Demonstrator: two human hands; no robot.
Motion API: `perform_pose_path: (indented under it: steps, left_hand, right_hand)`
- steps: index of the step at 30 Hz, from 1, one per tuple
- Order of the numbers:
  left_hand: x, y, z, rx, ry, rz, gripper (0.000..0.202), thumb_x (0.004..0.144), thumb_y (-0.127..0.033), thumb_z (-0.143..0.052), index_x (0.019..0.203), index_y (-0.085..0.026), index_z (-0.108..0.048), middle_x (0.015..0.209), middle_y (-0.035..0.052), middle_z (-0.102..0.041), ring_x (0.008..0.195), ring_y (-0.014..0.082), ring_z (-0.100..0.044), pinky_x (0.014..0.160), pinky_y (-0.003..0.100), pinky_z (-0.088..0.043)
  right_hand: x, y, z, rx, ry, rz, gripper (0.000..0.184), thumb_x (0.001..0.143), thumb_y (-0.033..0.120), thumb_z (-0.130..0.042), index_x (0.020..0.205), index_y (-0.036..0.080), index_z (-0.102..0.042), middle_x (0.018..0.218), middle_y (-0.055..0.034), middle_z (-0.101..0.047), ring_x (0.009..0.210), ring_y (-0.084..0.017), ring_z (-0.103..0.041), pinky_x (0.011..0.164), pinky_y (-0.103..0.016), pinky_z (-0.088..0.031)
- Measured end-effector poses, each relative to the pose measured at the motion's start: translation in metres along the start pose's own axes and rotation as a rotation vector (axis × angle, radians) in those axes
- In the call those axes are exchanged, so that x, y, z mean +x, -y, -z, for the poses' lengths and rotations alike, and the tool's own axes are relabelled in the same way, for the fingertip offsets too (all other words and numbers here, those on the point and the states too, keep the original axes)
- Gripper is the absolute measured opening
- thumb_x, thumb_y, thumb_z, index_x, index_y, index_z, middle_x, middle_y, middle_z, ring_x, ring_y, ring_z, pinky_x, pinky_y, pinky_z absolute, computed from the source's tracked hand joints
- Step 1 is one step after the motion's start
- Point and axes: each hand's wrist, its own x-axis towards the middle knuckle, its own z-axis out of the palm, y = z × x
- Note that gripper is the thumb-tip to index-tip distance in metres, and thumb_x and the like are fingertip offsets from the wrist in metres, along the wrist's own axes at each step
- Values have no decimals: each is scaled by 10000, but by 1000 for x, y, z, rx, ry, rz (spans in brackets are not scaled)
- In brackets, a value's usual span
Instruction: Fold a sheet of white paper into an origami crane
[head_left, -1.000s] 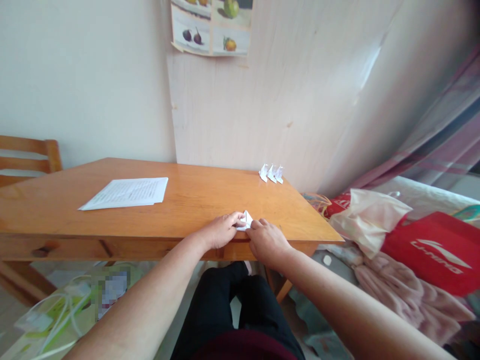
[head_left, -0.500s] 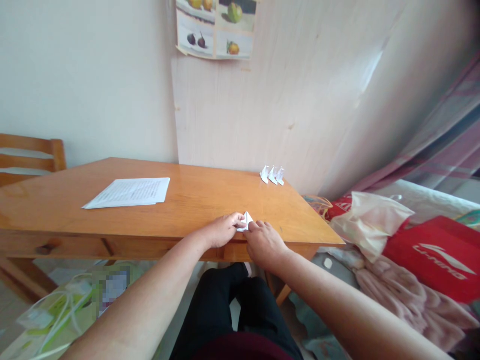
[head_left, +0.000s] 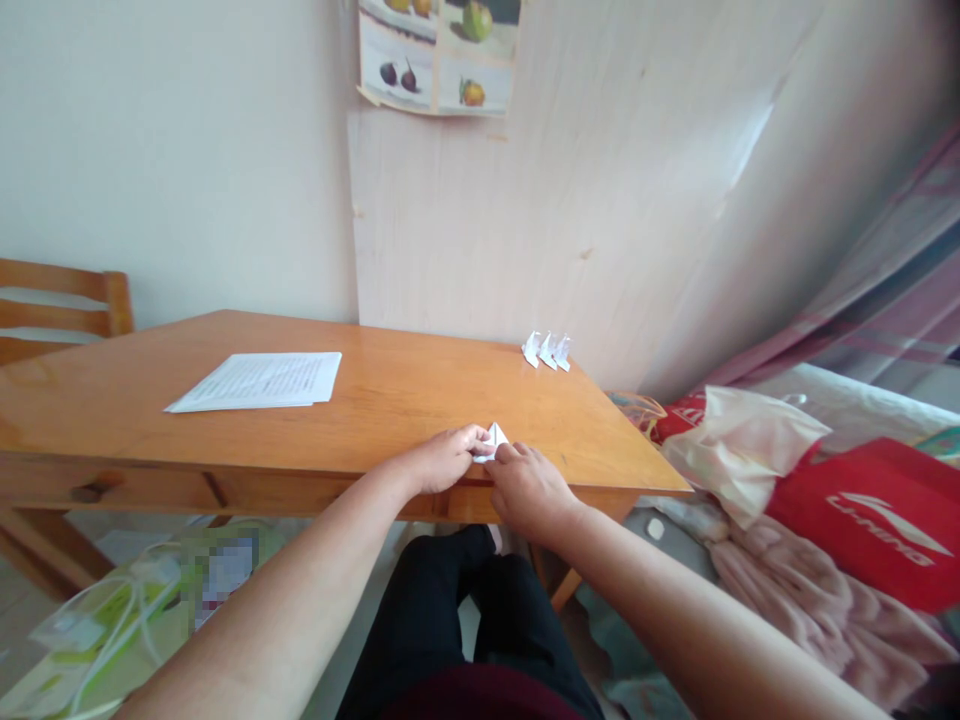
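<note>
A small folded white paper piece (head_left: 494, 440) rests near the front edge of the wooden table (head_left: 375, 410). My left hand (head_left: 441, 460) pinches its left side with curled fingers. My right hand (head_left: 529, 487) presses its right side, fingers bent down onto it. Most of the piece is hidden under my fingertips; only a pointed tip shows. Three similar folded white paper pieces (head_left: 547, 350) stand in a row at the table's far right corner.
A stack of printed sheets (head_left: 259, 380) lies on the table's left half. A wooden chair (head_left: 60, 315) stands at the far left. Right of the table lie a red bag (head_left: 870, 515), a plastic bag (head_left: 739, 435) and pink cloth. Plastic packaging lies on the floor at lower left.
Both hands stay on the folded paper with only slight finger shifts. The view has drifted a little.
</note>
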Motion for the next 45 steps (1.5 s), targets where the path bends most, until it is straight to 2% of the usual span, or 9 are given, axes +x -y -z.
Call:
perform_pose_path:
  steps: [9, 15, 20, 30, 36, 45]
  left_hand:
    - [1, 2, 1, -17, 13, 15, 274, 939, -317, -476, 1138, -202, -625, 1215, 74, -694, 1111, 227, -634, 1000, 356, -476]
    - [1, 0, 3, -18, 25, 9, 270, 940, -310, -473, 1131, -201, -630, 1206, 76, -699, 1108, 227, -636, 996, 355, -478]
    - [1, 0, 4, -21, 24, -4, 265, 921, -281, -498, 1135, -206, -637, 1213, 73, -700, 1116, 222, -637, 1006, 350, -472]
    - [1, -2, 4, -30, 22, 14, 268, 926, -276, -489, 1128, -196, -645, 1208, 76, -702, 1089, 214, -644, 978, 347, -490]
    - [0, -4, 4, -34, 28, -5, 265, 920, -283, -504, 1122, -199, -652, 1215, 79, -701, 1110, 221, -642, 998, 349, -485]
    - [1, -1, 4, -32, 29, 4, 282, 926, -271, -485, 1149, -201, -643, 1226, 79, -698, 1120, 219, -641, 994, 352, -489]
  right_hand:
    - [-2, 3, -1, 30, -12, -27, 285, 873, 188, -507, 1093, 161, -687, 1097, -145, -643, 1056, -295, -561, 825, -379, -473]
    - [2, 1, 1, 37, 1, 19, 274, 861, 186, -517, 1068, 154, -694, 1086, -142, -650, 1055, -276, -566, 887, -370, -464]
    - [-4, -1, -1, 45, -16, 15, 307, 869, 212, -516, 1132, 179, -671, 1136, -127, -639, 1079, -275, -554, 881, -369, -469]
    - [2, -1, -3, 51, -33, 34, 293, 874, 223, -505, 1097, 171, -687, 1148, -128, -641, 1084, -285, -556, 873, -369, -472]
    - [-4, -1, -4, 54, -42, 35, 329, 877, 222, -510, 1171, 207, -657, 1159, -107, -637, 1080, -273, -551, 898, -375, -459]
    - [2, -4, -1, 59, -32, 40, 313, 862, 222, -515, 1122, 204, -689, 1182, -112, -632, 1086, -266, -562, 882, -359, -463]
